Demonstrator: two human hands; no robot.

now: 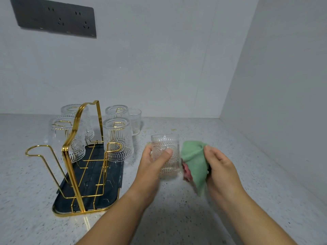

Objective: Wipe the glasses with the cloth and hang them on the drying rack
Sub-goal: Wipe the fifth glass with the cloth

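Glasses of clear, ribbed make with a round medallion pressed into the side are seen around the drying rack (71, 175), a gold wire frame with a tall central handle, set in a dark tray (88, 200) with a gold rim.

One of them, the held glass (166, 156), is kept upright, mouth up, to the right of the rack. It is grasped by the left hand (152, 163), with the thumb laid across its front and the fingers curled round the far side. Its base is blurred, and whether it rests on the surface cannot be told. Just right of it, a green cloth (194, 161) with a pink patch at its lower edge is bunched and gripped in the right hand (219, 167). Whether cloth and glass touch cannot be told.

Four glasses are carried mouth down on the rack's posts: a back left glass (69, 110), a front left glass (58, 138), a back right glass (116, 112) and a front right glass (120, 137). An upright glass (135, 121) is stood just behind and to the right of the rack, partly hidden by the back right glass.

Everything is set on a pale speckled countertop (194, 218), which is closed in behind and to the right of the rack by plain white walls (159, 68) meeting in a corner. A dark socket panel (54, 17) is fixed to the back wall above the rack.
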